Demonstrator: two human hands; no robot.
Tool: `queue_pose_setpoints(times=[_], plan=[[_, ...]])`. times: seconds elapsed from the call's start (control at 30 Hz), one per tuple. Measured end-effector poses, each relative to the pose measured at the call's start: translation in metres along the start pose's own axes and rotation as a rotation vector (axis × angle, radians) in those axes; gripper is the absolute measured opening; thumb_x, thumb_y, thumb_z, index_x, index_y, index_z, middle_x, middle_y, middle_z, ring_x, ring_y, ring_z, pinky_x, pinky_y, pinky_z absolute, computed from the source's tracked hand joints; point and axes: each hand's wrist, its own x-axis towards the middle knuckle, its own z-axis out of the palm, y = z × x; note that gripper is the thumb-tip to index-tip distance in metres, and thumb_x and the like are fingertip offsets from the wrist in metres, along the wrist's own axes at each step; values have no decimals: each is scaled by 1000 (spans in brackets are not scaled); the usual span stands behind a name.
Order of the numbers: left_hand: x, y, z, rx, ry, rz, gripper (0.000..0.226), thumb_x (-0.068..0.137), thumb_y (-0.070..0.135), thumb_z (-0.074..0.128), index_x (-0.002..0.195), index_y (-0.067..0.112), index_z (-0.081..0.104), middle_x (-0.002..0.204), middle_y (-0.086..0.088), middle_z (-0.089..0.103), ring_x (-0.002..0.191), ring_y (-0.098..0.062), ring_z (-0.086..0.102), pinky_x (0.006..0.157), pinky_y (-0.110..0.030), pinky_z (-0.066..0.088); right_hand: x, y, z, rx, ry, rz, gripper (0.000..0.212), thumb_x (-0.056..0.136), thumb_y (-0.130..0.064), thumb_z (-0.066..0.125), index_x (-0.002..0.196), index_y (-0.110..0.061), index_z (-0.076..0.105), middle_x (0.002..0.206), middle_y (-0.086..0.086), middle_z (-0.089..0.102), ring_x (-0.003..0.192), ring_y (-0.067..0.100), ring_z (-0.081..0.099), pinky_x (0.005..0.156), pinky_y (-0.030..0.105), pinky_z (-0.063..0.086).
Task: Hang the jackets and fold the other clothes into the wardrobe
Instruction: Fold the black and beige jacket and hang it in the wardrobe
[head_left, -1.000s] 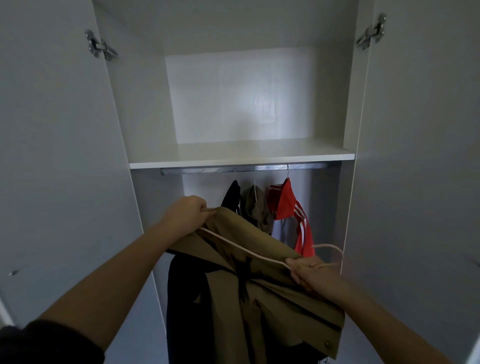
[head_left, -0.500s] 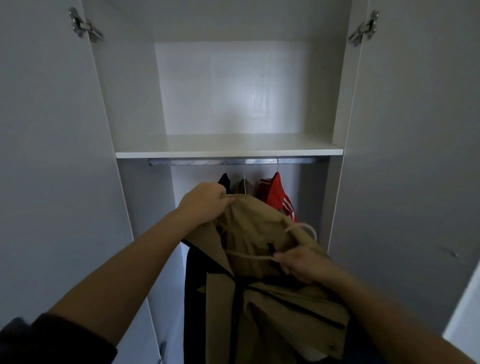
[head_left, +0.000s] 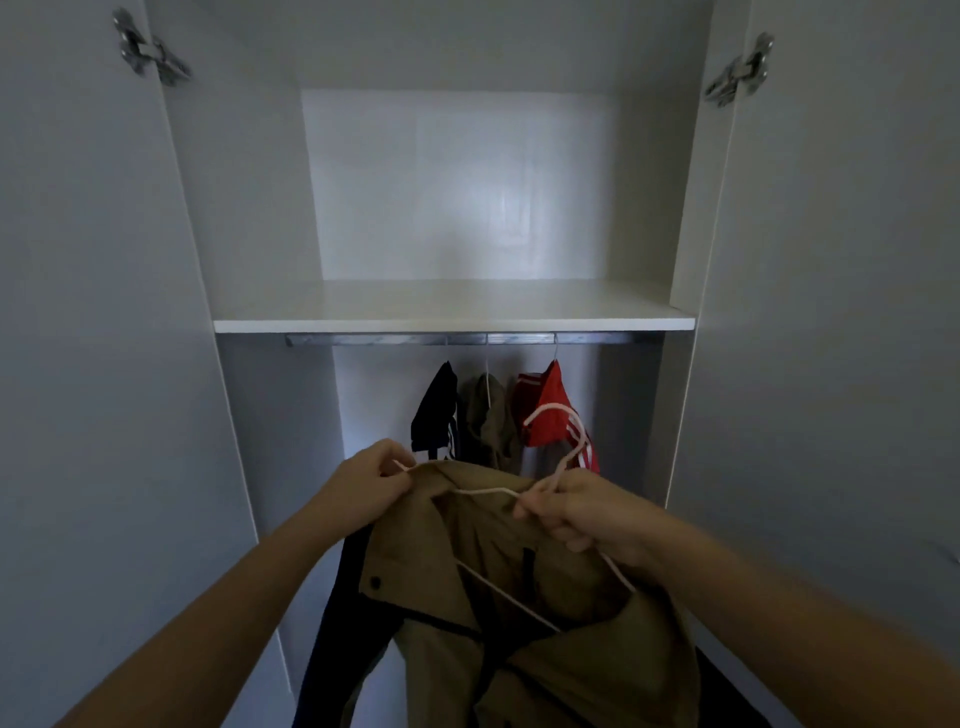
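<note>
Before the open wardrobe (head_left: 249, 208), just below its rail (head_left: 395, 340), the tan jacket (head_left: 597, 675) droops half-draped over a thin pale hanger (head_left: 483, 490). The left hand (head_left: 363, 486) pinches the hanger's end together with the jacket's shoulder. The right hand (head_left: 582, 512) is clenched round the hanger's neck, under the hook. The soft, floppy cloth (fairly weighty, I judge) may slide off the wire, so carry it by that neck.

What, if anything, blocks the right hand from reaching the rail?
Probably nothing: the right hand, gripping the hanger, is below the rail, and the rail's left stretch beside the hung jackets looks bare.
</note>
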Motion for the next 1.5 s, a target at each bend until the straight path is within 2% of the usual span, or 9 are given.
queue_pose_setpoints(times=[0.2,0.33,0.53,0.7,0.83,1.0,1.13,1.37,1.5], plan=[[38,-59,1,82,-14,94,11,95,29,53,103,26,61,96,7,64,87,-3,58,76,-17,47,81,-22,55,43,-7,75,26,101,-24,45,100,-3,61,68,4,61,57,12,64,50,20,49],[92,-116,-1,114,3,45,13,98,26,47,98,22,60,87,3,64,79,-11,60,76,-32,51,163,-41,77,48,4,204,28,101,-24,44,97,-1,58,66,6,64,55,15,68,47,21,50],[203,-176,-10,139,9,56,23,101,32,41,99,17,57,88,1,64,80,-16,60,72,-33,48,296,-70,66,-20,93,272,31,101,-26,45,92,0,60,66,6,66,50,10,64,40,17,45],[286,-224,-19,189,107,162,27,96,34,40,97,17,60,78,15,55,74,-8,55,58,-13,34,388,-78,57,59,124,277,26,103,-19,41,82,-8,52,66,2,58,35,4,56,32,12,37],[330,-250,-19,263,156,283,59,72,52,24,99,19,65,90,4,68,82,-15,63,68,-23,38,442,-77,63,68,131,253,31,103,-22,40,76,-11,52,48,-3,57,31,2,51,30,11,35],[372,-264,-33,230,214,282,71,67,60,24,104,16,65,99,3,67,90,-12,61,71,-20,35,493,-92,62,-37,153,217,41,105,-26,34,69,-12,49,33,-7,50,29,3,44,37,10,32],[407,-258,-52,291,218,250,33,92,30,56,113,5,61,115,-12,64,107,-27,59,72,-13,26,528,-113,53,-115,219,176,43,104,-23,34,66,-9,48,28,-6,45,24,1,38,30,10,30],[435,-270,-42,264,236,155,31,96,27,51,123,12,56,127,-11,58,116,-27,54,75,-18,30,567,-95,46,-80,227,190,33,103,-21,40,73,-11,51,31,-7,44,23,1,36,27,10,29],[440,-291,-25,305,234,82,29,98,27,46,125,21,56,130,-7,56,119,-23,53,81,-19,33,579,-73,43,-139,157,238,37,103,-22,37,73,-10,53,55,-4,40,24,1,32,27,10,24]])
